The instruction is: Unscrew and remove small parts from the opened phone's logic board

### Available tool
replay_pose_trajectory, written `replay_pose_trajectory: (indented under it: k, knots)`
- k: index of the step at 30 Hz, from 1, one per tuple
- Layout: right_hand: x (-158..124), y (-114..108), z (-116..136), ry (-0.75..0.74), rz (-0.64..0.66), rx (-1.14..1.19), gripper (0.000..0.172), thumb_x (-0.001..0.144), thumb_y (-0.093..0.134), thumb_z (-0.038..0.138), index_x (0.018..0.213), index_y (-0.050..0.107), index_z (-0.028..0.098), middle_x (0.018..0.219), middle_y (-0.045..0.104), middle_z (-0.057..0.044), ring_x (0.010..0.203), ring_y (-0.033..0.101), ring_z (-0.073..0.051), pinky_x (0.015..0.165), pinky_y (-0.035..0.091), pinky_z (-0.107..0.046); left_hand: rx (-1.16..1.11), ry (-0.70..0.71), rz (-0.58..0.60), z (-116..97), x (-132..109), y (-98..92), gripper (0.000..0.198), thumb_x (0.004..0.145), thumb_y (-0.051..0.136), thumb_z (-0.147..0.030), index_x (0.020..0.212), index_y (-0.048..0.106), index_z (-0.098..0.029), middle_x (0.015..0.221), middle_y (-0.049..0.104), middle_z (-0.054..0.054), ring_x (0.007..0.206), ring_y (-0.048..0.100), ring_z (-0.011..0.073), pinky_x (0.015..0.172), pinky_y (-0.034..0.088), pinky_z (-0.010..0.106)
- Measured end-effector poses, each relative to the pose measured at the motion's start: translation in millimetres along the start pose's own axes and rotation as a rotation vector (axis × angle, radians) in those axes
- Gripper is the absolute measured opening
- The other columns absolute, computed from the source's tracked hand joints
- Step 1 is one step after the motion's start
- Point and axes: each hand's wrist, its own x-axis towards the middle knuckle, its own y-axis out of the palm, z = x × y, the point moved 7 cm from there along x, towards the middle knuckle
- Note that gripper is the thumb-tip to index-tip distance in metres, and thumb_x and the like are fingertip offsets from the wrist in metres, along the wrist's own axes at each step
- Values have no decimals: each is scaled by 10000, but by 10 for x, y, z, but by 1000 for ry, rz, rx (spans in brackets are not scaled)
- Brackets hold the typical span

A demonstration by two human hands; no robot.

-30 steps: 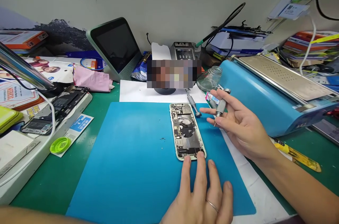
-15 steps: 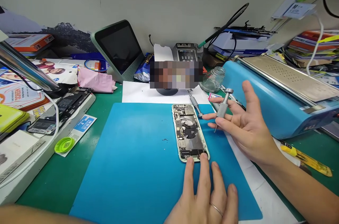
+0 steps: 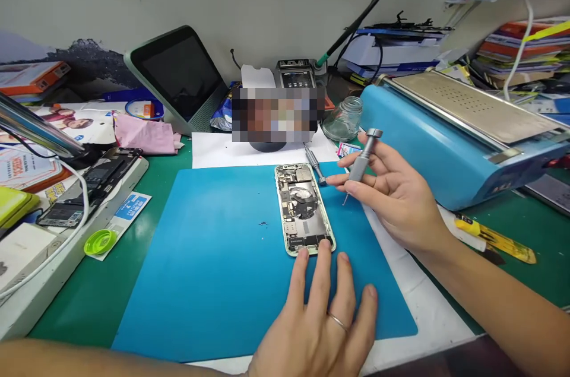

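An opened smartphone [image 3: 306, 202] lies on the blue mat [image 3: 214, 270], its inner parts showing. My left hand [image 3: 316, 320] is spread flat below it, with the fingertips at the phone's lower edge. In my right hand [image 3: 387, 190] is a grey precision screwdriver [image 3: 360, 166], gripped between thumb and fingers to the right of the phone. Its thin tip points down over the mat, apart from the phone. A second grey screwdriver [image 3: 315, 164] rests by the phone's upper right corner. Several tiny dark bits [image 3: 263, 224] lie left of the phone.
A blue machine with a metal plate [image 3: 445, 145] stands at right, a yellow utility knife [image 3: 496, 239] before it. Behind the mat are a glass jar [image 3: 345, 119] and a screen device [image 3: 178, 80]. At left lie another phone part [image 3: 93, 187] and a green cap [image 3: 100, 242].
The camera view has shifted, so everything appears further left and slightly higher. My right thumb and fingers have closed in around the screwdriver, which has turned a little. My left hand stays by the phone.
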Motion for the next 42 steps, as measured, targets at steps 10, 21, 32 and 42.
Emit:
replay_pose_trajectory:
  k: [10,21,32,42]
  knots:
    - [-29,78,-37,12,56,101,456,897,800,374,1273,566,265,1133,709,-53,1003,795,-255,1016,642,-474,66,16,31,9,-30,30,501,1059,567,-533,1492,575,-281,1454,646,70,1356,579,383,1110,385,535]
    - [28,105,-51,-30,38,100,462,847,851,472,1140,559,265,999,732,-16,953,789,-240,965,653,-427,76,-93,-56,9,-7,3,326,1121,472,-389,1387,658,-361,1403,683,-3,1346,587,302,1095,443,465]
    - [23,130,-79,-38,68,116,428,871,832,415,1145,541,261,1000,746,-24,978,787,-232,982,650,-432,62,-18,-75,34,5,-156,353,1114,455,-325,1359,686,-220,1438,666,44,1379,540,261,1138,408,378]
    - [79,7,-105,-27,-54,184,504,841,855,396,1199,528,257,975,759,-12,927,814,-245,972,649,-438,1,-61,19,479,59,-229,845,1081,203,-688,1404,570,3,1357,680,217,1254,622,360,1149,356,464]
